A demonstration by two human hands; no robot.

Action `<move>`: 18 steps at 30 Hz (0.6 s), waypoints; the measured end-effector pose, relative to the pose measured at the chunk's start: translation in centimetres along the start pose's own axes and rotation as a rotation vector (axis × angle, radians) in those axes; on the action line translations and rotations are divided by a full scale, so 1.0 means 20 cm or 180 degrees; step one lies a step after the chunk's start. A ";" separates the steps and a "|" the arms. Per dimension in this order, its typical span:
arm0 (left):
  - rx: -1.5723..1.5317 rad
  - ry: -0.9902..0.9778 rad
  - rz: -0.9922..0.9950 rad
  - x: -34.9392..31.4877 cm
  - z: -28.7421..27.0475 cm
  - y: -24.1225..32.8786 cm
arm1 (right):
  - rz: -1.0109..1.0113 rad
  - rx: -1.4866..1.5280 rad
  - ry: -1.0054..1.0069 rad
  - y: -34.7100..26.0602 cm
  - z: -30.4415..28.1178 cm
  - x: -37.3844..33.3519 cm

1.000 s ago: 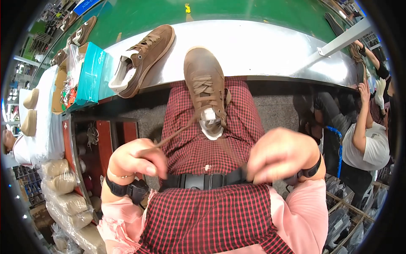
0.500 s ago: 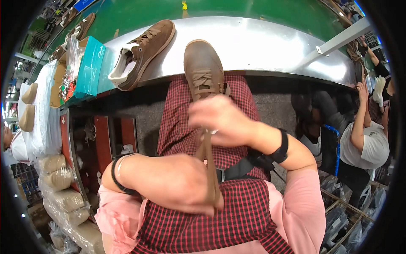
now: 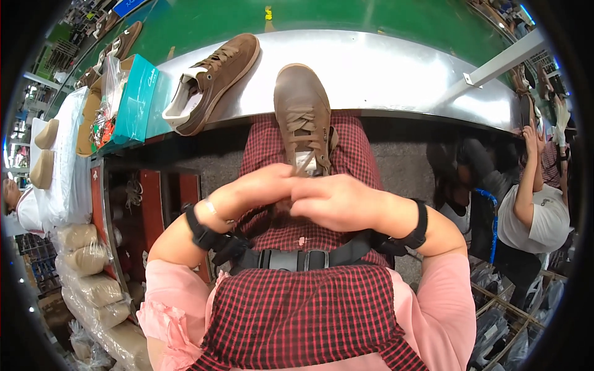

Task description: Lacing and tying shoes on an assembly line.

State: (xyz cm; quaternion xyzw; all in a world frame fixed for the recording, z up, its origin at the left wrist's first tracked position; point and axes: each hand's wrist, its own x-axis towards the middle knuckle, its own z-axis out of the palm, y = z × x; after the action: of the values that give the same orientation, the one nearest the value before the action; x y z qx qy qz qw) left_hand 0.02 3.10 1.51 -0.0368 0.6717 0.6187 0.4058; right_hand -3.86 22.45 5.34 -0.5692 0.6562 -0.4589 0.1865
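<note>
A brown lace-up shoe (image 3: 301, 93) rests toe-up at the edge of the metal bench, its heel end over my lap. Over its opening my two hands meet, fingers bent and touching. My left hand (image 3: 263, 185) is closed at the brown shoelace (image 3: 303, 163), a short piece of which rises by its fingertips. Beside it, my right hand (image 3: 337, 199) is closed too, its fingertips on the same lace, partly blurred. The rest of the lace is hidden by the hands. A second brown shoe (image 3: 213, 80), laced, lies on its side to the left.
A teal box (image 3: 137, 99) with small bagged items stands left on the metal bench (image 3: 383, 74). Wrapped shoe lasts (image 3: 86, 250) are piled at the left. A metal post (image 3: 501, 62) crosses at right. Behind it a co-worker in a white shirt (image 3: 533, 207) sits.
My left hand has swung forward from my waist to the shoe, bringing the long pulled lace loop with it. My right hand has moved slightly back toward me.
</note>
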 end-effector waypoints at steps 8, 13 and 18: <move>0.3222 0.0501 0.3303 -0.12 0.26 0.12 | -0.0187 -0.2217 0.0761 0.36 -0.08 0.08; -0.0355 0.0202 0.0870 0.00 0.11 -0.10 | -0.0281 -0.3513 0.0570 0.34 0.06 0.03; 0.0429 0.0450 0.0974 0.12 0.13 -0.15 | -0.0974 -0.3402 0.0930 0.44 0.05 0.01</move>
State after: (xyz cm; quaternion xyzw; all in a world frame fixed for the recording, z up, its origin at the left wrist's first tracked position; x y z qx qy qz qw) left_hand 1.27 5.69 -2.00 0.0497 0.7362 0.6227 0.2603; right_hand -8.24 21.28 -2.27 -0.6036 0.7261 -0.1592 -0.2882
